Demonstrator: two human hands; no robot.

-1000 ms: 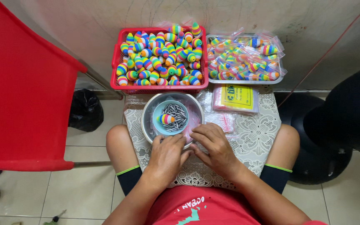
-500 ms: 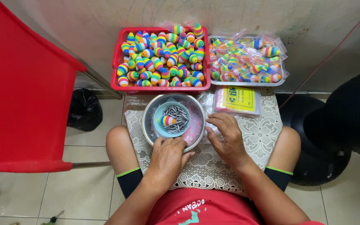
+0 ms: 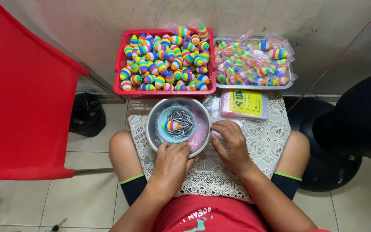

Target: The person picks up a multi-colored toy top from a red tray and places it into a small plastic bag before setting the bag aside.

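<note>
My left hand rests at the near rim of a metal bowl, fingers curled; what they hold is hidden. My right hand lies palm down on the white lace cloth just right of the bowl, fingertips near its rim, with nothing visible in it. Inside the bowl stands a small blue dish with several grey metal weights and one rainbow-striped egg-shaped float. Pink clear bags lie beside the dish.
A red basket full of striped floats stands behind the bowl, with a tray of bagged floats to its right. A stack of small bags with a yellow label lies below that. There is a red chair on the left and a black stool on the right.
My hands were together at the bowl's near edge. My right hand has moved right, onto the cloth beside the bowl. My left hand stays at the rim.
</note>
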